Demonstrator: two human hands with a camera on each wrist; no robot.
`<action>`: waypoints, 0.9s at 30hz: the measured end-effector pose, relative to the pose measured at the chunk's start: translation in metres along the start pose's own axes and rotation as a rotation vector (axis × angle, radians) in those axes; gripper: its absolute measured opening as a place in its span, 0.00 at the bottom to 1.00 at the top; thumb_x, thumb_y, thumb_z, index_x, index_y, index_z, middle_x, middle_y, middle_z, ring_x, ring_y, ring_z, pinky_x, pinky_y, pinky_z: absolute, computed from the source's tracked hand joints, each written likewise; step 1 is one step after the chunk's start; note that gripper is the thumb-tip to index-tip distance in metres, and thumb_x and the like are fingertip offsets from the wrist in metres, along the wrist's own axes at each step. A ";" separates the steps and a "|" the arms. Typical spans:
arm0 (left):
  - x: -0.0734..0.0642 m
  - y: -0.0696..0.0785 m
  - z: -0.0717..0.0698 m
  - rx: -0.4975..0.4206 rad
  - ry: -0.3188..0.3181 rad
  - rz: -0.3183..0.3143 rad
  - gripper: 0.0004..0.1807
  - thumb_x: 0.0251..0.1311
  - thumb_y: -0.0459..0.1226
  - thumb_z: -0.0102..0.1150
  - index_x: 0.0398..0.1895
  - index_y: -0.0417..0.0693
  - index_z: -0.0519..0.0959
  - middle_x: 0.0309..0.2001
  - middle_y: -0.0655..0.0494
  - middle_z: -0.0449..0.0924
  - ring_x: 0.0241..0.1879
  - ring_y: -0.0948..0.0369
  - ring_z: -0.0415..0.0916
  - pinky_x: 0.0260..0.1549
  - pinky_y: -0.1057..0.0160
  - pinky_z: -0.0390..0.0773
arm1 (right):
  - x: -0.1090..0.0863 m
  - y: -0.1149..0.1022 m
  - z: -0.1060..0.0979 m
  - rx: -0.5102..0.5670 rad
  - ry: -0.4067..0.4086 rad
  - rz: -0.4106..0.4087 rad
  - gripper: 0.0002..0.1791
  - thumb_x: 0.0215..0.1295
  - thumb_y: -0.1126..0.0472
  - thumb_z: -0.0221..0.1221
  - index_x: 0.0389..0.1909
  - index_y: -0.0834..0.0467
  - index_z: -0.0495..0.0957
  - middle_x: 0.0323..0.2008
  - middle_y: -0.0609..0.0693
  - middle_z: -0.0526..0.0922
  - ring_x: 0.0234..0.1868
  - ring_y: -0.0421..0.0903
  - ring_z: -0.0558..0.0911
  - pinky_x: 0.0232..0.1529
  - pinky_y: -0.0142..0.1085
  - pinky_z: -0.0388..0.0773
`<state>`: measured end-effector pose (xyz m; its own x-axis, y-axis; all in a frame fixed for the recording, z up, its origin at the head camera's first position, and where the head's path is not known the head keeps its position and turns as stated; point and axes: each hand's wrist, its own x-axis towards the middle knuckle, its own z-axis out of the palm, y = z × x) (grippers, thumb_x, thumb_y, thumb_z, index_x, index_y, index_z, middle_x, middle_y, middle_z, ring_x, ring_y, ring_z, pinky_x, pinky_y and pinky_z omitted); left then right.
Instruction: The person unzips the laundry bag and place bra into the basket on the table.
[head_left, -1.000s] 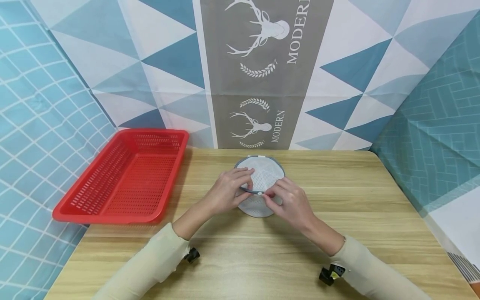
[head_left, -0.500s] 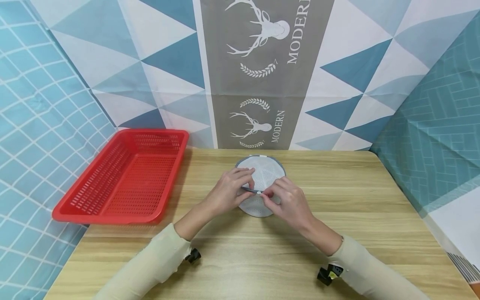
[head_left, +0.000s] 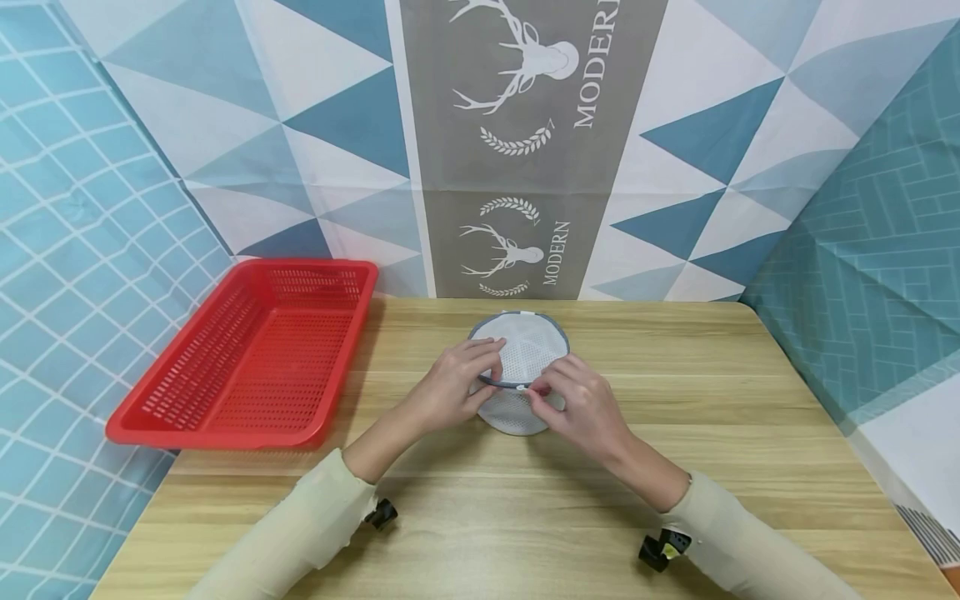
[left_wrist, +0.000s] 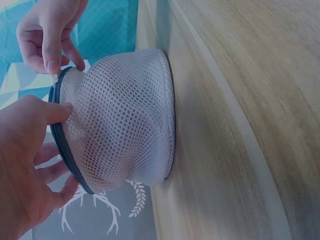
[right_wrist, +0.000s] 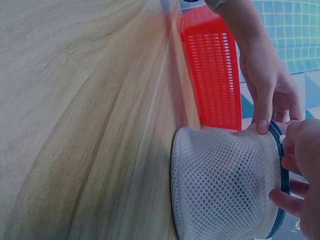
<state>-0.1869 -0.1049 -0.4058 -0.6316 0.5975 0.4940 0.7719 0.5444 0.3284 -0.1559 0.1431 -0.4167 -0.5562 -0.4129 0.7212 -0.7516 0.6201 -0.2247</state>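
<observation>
A white mesh laundry bag [head_left: 525, 346], round like a drum, stands upright on the table with a dark blue zipper band round its top. My left hand [head_left: 453, 379] holds the near left part of that rim; in the left wrist view the thumb [left_wrist: 59, 112] lies on the mesh side just below the band. On the rim's near side, my right hand [head_left: 581, 404] pinches at the small white zipper pull [head_left: 522, 388] between thumb and fingertips. The right wrist view shows the mesh wall [right_wrist: 225, 180] bulging softly, its base on the wood.
A red perforated plastic basket [head_left: 277, 358] stands at the left of the wooden table [head_left: 712, 400]. Patterned cloth [head_left: 517, 167] hangs behind the table's far edge, with blue tiled cloth [head_left: 82, 250] along the left side.
Both hands keep their hold at nearly the same spot. The bag's near rim and the hands shifted slightly half a second ago and are back about where they were.
</observation>
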 end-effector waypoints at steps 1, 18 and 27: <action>0.000 0.000 0.000 0.000 0.000 -0.007 0.15 0.61 0.27 0.78 0.35 0.49 0.78 0.69 0.41 0.89 0.71 0.39 0.86 0.72 0.36 0.84 | 0.000 0.000 0.000 0.001 0.001 -0.002 0.08 0.57 0.69 0.79 0.30 0.56 0.89 0.28 0.46 0.90 0.36 0.44 0.85 0.36 0.37 0.87; 0.002 0.002 0.001 -0.015 0.012 -0.045 0.16 0.60 0.36 0.85 0.36 0.50 0.81 0.71 0.39 0.87 0.71 0.40 0.83 0.63 0.27 0.84 | 0.002 -0.004 0.003 0.006 0.014 -0.030 0.08 0.56 0.70 0.80 0.29 0.57 0.90 0.27 0.46 0.88 0.36 0.43 0.83 0.35 0.34 0.84; 0.002 0.001 0.000 -0.015 0.004 0.003 0.14 0.62 0.33 0.82 0.36 0.48 0.81 0.70 0.38 0.87 0.71 0.37 0.85 0.71 0.33 0.83 | 0.002 -0.004 0.002 0.001 -0.006 -0.012 0.08 0.58 0.69 0.79 0.29 0.56 0.89 0.28 0.46 0.89 0.38 0.44 0.84 0.37 0.36 0.86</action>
<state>-0.1879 -0.1031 -0.4046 -0.6287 0.5969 0.4985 0.7750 0.5338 0.3383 -0.1546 0.1387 -0.4156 -0.5490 -0.4246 0.7200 -0.7589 0.6141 -0.2166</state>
